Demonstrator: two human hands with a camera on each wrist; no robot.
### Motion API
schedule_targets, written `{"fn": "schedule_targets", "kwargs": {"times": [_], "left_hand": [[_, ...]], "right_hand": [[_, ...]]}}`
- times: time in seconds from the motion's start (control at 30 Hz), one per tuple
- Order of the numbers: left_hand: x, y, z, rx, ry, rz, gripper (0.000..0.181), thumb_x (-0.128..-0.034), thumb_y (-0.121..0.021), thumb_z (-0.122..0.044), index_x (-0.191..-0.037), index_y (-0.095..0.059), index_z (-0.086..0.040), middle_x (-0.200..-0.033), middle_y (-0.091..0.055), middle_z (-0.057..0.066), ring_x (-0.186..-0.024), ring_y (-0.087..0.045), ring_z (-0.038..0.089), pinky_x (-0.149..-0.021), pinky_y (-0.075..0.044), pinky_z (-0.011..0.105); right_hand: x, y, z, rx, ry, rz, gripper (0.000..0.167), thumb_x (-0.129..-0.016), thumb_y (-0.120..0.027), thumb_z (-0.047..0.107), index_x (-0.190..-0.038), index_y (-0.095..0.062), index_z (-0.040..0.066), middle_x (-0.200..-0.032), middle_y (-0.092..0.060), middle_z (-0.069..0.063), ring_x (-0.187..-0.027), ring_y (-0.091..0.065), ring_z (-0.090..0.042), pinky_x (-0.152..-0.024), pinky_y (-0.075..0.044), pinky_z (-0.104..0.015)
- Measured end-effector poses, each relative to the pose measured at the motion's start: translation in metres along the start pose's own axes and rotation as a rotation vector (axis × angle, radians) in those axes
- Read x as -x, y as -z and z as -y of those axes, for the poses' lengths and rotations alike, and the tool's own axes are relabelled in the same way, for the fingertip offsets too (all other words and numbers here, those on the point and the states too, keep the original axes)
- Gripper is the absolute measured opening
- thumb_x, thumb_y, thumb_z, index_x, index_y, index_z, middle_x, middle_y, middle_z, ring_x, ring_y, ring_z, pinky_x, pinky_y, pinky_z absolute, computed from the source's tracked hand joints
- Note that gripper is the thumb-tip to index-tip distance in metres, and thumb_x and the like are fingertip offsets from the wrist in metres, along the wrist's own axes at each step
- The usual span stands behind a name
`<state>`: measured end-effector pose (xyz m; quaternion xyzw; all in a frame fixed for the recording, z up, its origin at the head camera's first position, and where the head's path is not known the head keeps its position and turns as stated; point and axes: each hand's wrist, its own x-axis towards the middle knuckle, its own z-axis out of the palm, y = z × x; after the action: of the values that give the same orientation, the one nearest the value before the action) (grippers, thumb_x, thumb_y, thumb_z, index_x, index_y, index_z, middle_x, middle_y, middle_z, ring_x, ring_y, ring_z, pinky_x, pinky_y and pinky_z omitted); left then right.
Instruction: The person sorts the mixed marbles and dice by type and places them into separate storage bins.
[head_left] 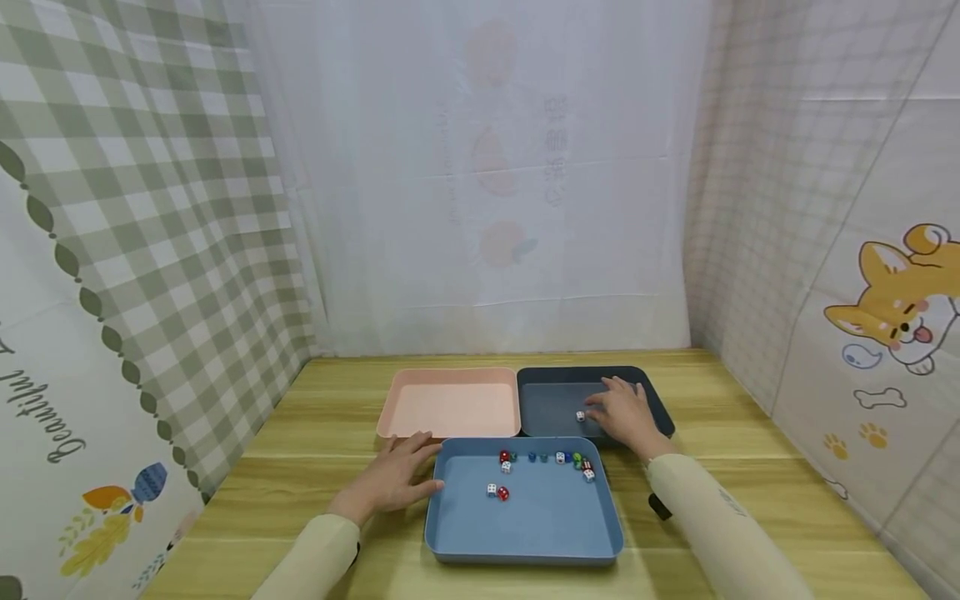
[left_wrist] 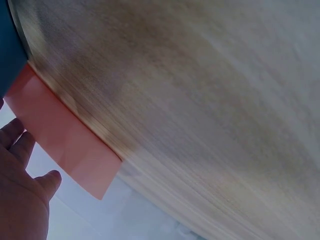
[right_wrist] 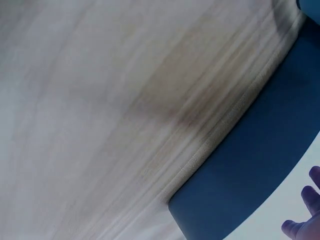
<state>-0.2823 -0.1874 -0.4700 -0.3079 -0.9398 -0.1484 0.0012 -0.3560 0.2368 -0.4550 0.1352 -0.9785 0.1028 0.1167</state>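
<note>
My right hand point(head_left: 624, 415) is over the dark navy tray point(head_left: 551, 423), its fingers spread and relaxed. Just left of its fingertips, a white die point(head_left: 581, 416) lies on that tray's floor. My left hand point(head_left: 393, 479) is at the left rim of the blue tray point(head_left: 536, 533), fingers loosely extended; whether it touches the rim I cannot tell. Inside the blue tray are several dice: a red die point(head_left: 503, 493) beside a white die point(head_left: 492, 490), and small blue, green, red and white ones along the back and right. In the right wrist view, fingertips point(right_wrist: 311, 197) show above the navy tray's wall.
A pink tray point(head_left: 456, 404) stands behind the blue tray, side by side with the navy one. All three are on a wood-grain table point(head_left: 337, 400). A small black object point(head_left: 660, 506) is beneath my right forearm. Printed cloths hang around the table.
</note>
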Motion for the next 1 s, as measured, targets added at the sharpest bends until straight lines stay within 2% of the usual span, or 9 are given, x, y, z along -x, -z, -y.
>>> {"fn": "schedule_targets", "kwargs": {"times": [0.37,0.67,0.8,1.0], "left_hand": [[0.001,-0.007,0.006,-0.005,-0.009,-0.014,0.07,-0.0972,-0.053,-0.056,-0.148,-0.047,-0.007,-0.155,-0.035,0.019,-0.144,-0.031,0.037,-0.114,-0.017,0.061],[0.0,-0.006,0.005,-0.01,-0.019,-0.022,0.07,-0.0969,-0.054,-0.055,-0.146,-0.048,-0.006,-0.154,-0.036,0.02,-0.143,-0.032,0.038,-0.113,-0.019,0.061],[0.0,-0.004,0.004,-0.006,-0.014,-0.016,0.07,-0.0972,-0.053,-0.055,-0.147,-0.048,-0.005,-0.154,-0.036,0.021,-0.143,-0.032,0.038,-0.113,-0.019,0.061],[0.0,-0.003,0.003,-0.003,-0.008,-0.01,0.07,-0.0973,-0.054,-0.054,-0.147,-0.047,-0.006,-0.154,-0.035,0.021,-0.143,-0.031,0.039,-0.113,-0.019,0.062]], "right_hand": [[0.009,0.004,0.005,-0.08,0.059,-0.048,0.023,-0.09,-0.074,0.024,-0.109,-0.078,0.012,-0.142,-0.047,-0.029,-0.135,-0.035,-0.051,-0.106,-0.018,-0.074],[0.028,0.013,0.016,-0.188,0.147,-0.057,0.017,-0.089,-0.075,0.021,-0.104,-0.079,0.014,-0.142,-0.048,-0.028,-0.137,-0.034,-0.05,-0.107,-0.015,-0.073],[0.038,0.013,0.023,-0.175,0.192,-0.056,0.017,-0.086,-0.078,0.022,-0.101,-0.079,0.015,-0.141,-0.05,-0.027,-0.137,-0.035,-0.048,-0.107,-0.016,-0.073],[0.059,0.008,0.033,-0.084,0.236,-0.047,0.016,-0.082,-0.082,0.026,-0.096,-0.08,0.018,-0.139,-0.053,-0.024,-0.136,-0.038,-0.048,-0.106,-0.017,-0.074]]}}
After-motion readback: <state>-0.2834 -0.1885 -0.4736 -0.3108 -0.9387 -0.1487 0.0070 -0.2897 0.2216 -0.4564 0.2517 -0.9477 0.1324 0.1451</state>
